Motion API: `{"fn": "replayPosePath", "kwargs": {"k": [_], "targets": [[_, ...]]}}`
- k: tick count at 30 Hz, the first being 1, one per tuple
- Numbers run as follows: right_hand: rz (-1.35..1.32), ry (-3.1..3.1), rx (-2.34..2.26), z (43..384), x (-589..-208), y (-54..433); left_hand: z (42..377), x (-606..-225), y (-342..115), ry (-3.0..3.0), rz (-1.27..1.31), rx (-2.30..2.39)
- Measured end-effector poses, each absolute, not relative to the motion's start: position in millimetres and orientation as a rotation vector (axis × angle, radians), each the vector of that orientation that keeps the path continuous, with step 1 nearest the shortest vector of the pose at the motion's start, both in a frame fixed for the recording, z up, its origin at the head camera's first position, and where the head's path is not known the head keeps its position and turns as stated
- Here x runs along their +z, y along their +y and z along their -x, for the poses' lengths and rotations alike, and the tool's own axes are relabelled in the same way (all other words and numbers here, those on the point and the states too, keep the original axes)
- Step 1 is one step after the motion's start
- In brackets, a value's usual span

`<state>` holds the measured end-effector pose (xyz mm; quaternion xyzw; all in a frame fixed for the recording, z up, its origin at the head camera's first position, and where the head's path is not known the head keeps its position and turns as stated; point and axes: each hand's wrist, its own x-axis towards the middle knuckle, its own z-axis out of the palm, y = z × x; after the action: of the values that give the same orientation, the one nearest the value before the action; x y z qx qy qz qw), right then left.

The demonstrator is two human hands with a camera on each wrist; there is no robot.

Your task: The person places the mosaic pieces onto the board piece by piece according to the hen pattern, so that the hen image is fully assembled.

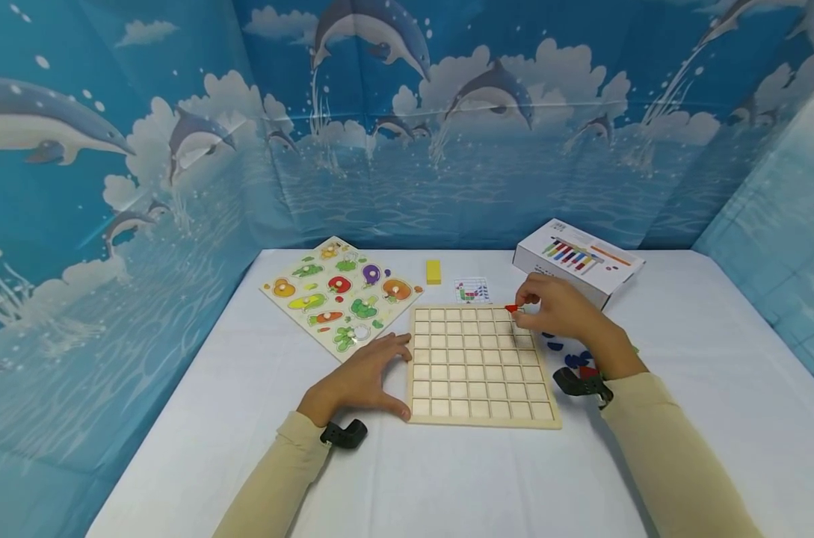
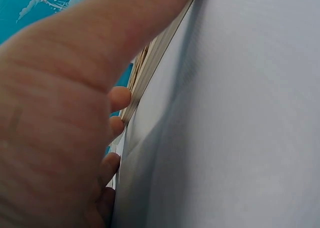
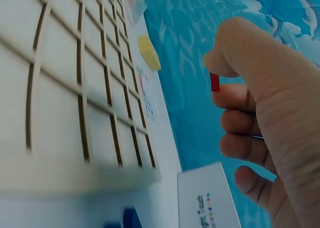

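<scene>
Long beige fabric sleeves [image 1: 676, 456] are worn at lower left and lower right; curved black wrist devices [image 1: 344, 434] are strapped beside the cuffs [image 1: 296, 428].

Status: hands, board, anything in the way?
Left hand at grid board, left edge. Right hand pinches red piece near far right corner. Hides some cells there.

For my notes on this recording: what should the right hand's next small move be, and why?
Probably lower the red piece onto the gridded wooden board: the right hand pinches it in the air by the board's far right corner, and the pattern card beyond shows coloured shapes on a grid. The left hand lies at the board's left edge and may steady it.
</scene>
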<state>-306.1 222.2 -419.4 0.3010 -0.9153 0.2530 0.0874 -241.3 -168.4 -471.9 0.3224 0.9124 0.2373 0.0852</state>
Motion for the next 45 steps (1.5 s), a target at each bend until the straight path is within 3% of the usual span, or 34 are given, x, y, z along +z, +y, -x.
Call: {"fn": "replayPosePath", "kwargs": {"k": [21, 45], "targets": [[-1.12, -2.774, 0.818, 339, -429, 105, 242, -470, -170, 2.712, -0.939, 0.716], [-1.232, -2.849, 0.77, 319, -440, 79, 243, -472, -169, 2.713, -0.946, 0.704]]}}
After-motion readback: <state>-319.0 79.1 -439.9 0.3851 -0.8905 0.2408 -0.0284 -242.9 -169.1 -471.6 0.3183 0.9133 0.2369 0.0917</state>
